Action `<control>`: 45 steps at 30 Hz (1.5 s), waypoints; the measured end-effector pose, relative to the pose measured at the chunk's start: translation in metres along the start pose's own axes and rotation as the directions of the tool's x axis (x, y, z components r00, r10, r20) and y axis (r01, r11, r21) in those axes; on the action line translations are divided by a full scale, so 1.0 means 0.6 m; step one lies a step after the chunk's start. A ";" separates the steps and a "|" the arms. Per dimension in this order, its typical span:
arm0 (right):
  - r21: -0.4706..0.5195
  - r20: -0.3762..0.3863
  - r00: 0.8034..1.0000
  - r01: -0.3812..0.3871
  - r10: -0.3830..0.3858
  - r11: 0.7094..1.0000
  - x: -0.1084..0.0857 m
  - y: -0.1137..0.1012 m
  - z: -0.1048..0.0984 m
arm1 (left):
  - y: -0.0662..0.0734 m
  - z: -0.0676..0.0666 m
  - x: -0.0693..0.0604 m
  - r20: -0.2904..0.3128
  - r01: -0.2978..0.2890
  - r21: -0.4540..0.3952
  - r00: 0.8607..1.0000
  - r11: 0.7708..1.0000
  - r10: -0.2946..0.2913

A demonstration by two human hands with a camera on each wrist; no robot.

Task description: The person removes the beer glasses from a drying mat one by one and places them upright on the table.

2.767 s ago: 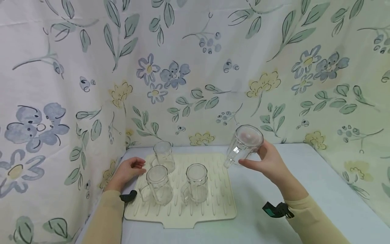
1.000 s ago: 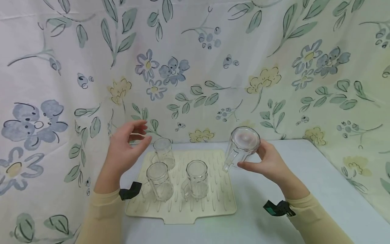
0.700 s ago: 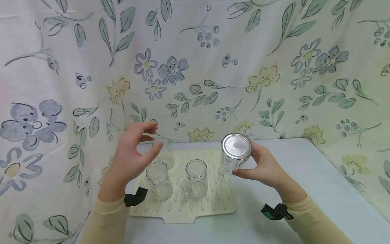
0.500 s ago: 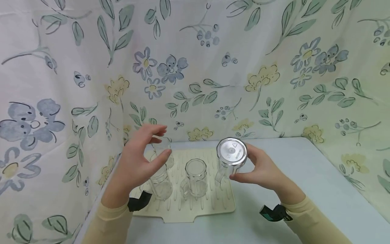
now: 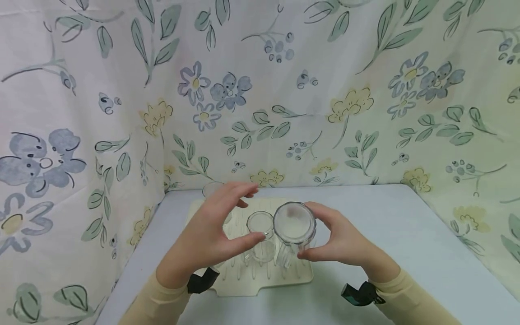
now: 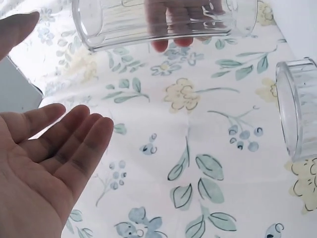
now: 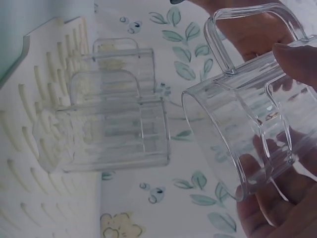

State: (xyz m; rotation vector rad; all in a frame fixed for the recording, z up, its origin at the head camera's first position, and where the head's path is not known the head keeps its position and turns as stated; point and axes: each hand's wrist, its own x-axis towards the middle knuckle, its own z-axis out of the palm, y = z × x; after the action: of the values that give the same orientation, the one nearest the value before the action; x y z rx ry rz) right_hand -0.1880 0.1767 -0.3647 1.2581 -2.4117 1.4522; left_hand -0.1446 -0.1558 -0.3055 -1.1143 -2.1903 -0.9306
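My right hand (image 5: 337, 234) grips a clear glass mug (image 5: 293, 223) upside down by its side, raised over the right part of a cream drying mat (image 5: 280, 282). In the right wrist view the held mug (image 7: 252, 119) shows its handle, with the thumb and fingers round its body. My left hand (image 5: 215, 234) hovers left of it with fingers spread, apart from the mug; the left wrist view shows its palm bare. Behind the held mug, another inverted mug (image 5: 260, 246) stands on the mat. The left hand mostly hides two further mugs; the rim of the far one (image 5: 211, 187) peeks out.
A white table (image 5: 378, 216) carries the mat, whose tab points to the front. A floral cloth (image 5: 284, 90) hangs behind the table and along its left side. Standing mugs (image 7: 119, 134) on the ridged mat appear in the right wrist view.
My right hand has brought the mug left and lower, over the mat. My left hand rose from the mat's left edge, then moved right toward the held mug.
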 end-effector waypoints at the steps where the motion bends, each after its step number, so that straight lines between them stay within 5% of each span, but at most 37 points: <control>1: -0.005 0.004 1.000 0.008 -0.008 1.000 0.000 0.000 0.002 | 0.003 0.004 0.000 0.008 -0.011 -0.016 1.000 1.000 0.011; 9: -0.018 0.051 0.997 0.050 -0.049 0.999 0.001 -0.002 0.012 | 0.019 0.040 0.004 0.067 -0.057 -0.090 0.996 0.994 0.063; 19: -0.056 0.094 0.992 0.090 -0.085 0.994 0.001 -0.009 0.019 | 0.028 0.075 0.002 0.085 -0.122 -0.018 0.989 0.992 0.123; 45: -0.103 0.126 0.989 0.085 -0.071 0.991 -0.001 -0.015 0.015 | 0.027 0.080 0.004 0.107 -0.191 0.086 0.977 0.978 0.182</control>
State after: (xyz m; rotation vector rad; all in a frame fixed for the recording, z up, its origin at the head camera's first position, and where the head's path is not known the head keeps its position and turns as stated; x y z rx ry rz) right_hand -0.1786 0.1682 -0.3636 1.4382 -2.4479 1.2412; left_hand -0.1386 -0.1112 -0.3291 -1.3184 -2.1381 -0.6960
